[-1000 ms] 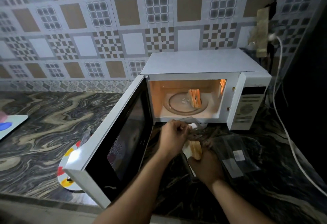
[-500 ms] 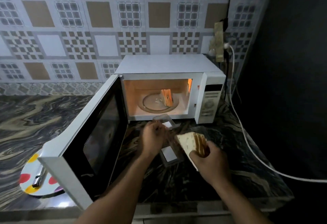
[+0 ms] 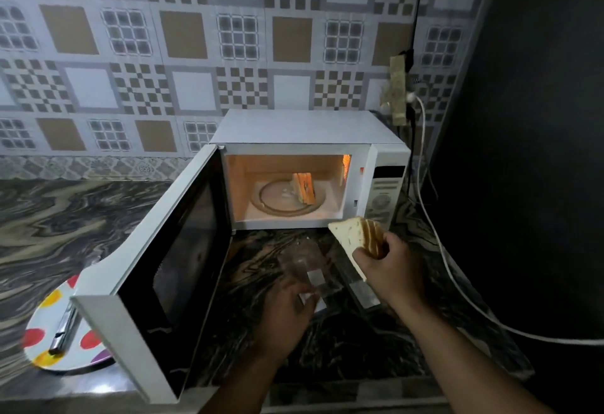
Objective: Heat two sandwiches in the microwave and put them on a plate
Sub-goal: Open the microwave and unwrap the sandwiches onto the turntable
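The white microwave [image 3: 304, 129] stands on the counter with its door [image 3: 163, 270] swung wide to the left and its inside lit. One triangular sandwich [image 3: 304, 187] stands on the glass turntable [image 3: 277, 199]. My right hand [image 3: 389, 263] grips a second triangular sandwich [image 3: 354, 235] just in front of the microwave's lower right corner. My left hand [image 3: 287, 312] rests low on the counter, fingers on a clear plastic wrapper [image 3: 307, 270]. A white plate with coloured dots [image 3: 49, 345] lies at the far left, partly hidden by the door.
A second clear wrapper with a white label [image 3: 359, 292] lies on the counter under my right wrist. A metal utensil [image 3: 63, 328] rests on the plate. A white cable [image 3: 457, 283] runs from the wall socket across the counter on the right. A dark wall closes off the right side.
My right hand has pulled the sandwich out of its wrapper and lifted it up toward the microwave opening. My left hand dropped back toward me with the empty wrapper.
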